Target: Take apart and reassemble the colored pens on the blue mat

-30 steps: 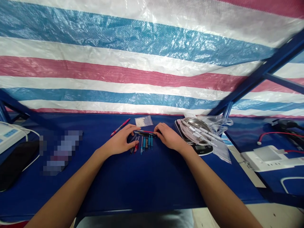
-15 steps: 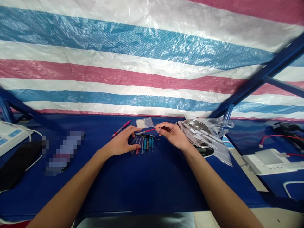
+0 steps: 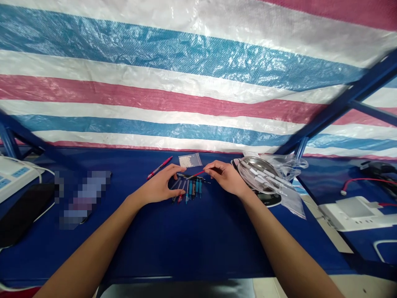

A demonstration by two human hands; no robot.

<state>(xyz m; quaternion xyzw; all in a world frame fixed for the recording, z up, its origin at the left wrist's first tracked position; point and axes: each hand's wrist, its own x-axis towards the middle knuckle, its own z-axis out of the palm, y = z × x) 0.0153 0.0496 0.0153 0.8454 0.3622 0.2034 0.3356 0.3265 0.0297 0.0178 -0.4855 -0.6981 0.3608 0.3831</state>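
Pens [image 3: 191, 191] lie bunched on the blue desk [image 3: 217, 244]; right hand [image 3: 226, 179] pinches a thin red pen [image 3: 198, 174] by its end, lifted clear, left hand [image 3: 156, 185] open, curved beside the bunch, seemingly to keep it together.

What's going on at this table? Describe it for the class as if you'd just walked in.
A person works at a blue table, both bare hands at a small group of pens. The right hand pinches a thin red pen lying across them; the left hand is right beside them. A loose red pen, a small bag of white beads and a steel bowl on a scale lie nearby.
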